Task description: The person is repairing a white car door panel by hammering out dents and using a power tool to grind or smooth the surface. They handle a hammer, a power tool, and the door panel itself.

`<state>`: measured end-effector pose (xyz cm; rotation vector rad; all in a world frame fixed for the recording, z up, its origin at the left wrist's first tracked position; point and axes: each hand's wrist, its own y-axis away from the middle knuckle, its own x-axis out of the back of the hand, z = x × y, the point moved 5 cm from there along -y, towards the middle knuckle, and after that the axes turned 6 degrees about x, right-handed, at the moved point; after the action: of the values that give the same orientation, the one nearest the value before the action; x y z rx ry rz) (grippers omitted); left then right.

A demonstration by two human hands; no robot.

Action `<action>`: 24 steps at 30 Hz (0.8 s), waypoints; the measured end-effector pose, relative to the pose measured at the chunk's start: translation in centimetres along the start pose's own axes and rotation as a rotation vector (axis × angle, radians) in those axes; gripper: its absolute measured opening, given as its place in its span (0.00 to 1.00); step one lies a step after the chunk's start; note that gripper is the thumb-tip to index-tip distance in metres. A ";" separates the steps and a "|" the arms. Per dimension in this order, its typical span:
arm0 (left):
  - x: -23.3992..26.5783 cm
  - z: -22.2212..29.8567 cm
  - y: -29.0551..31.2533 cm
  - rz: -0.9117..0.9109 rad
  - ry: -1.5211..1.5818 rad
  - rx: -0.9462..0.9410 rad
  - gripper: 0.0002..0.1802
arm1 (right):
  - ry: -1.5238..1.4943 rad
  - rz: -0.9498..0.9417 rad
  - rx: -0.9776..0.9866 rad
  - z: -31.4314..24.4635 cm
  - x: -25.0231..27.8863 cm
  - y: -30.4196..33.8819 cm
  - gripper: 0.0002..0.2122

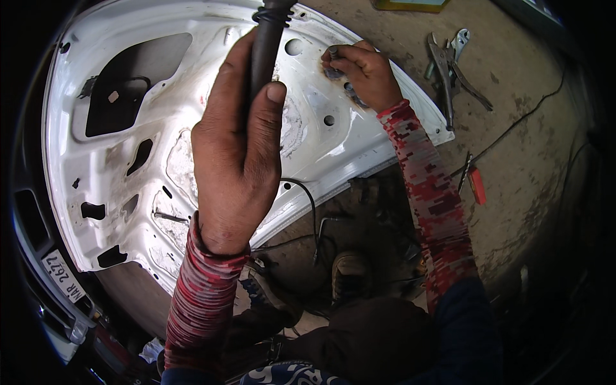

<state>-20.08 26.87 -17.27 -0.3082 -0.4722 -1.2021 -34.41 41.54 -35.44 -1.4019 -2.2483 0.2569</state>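
A large white car body panel point(350, 138), with cut-outs and round holes, lies in front of me. My left hand point(234, 160), raised above it and close to the camera, is wrapped round a dark cylindrical handle point(266, 58) with a ribbed collar. The handle's upper end runs out of the picture. Over the panel's right part, my right hand point(374, 78) pinches a small dark metal piece point(333, 54) between thumb and fingers. That piece stands at a rusty, scorched patch point(331, 73). Whether it touches the metal there I cannot tell.
Locking pliers point(443, 77) and a wrench point(460, 42) lie on the concrete floor at the right, beyond a thin cable point(536, 102) and a red-handled tool point(477, 186). A metal rod point(170, 217) rests on the panel. A shoe point(351, 269) stands near the panel's close edge.
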 end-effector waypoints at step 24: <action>0.6 -9.6 10.5 -0.106 -0.054 0.526 0.25 | -0.203 0.088 -0.091 0.5 0.6 0.3 0.07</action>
<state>-8.21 25.43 -25.00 0.1381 -0.8366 -1.1278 -34.65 42.27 -35.78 -1.5882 -2.3900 0.3435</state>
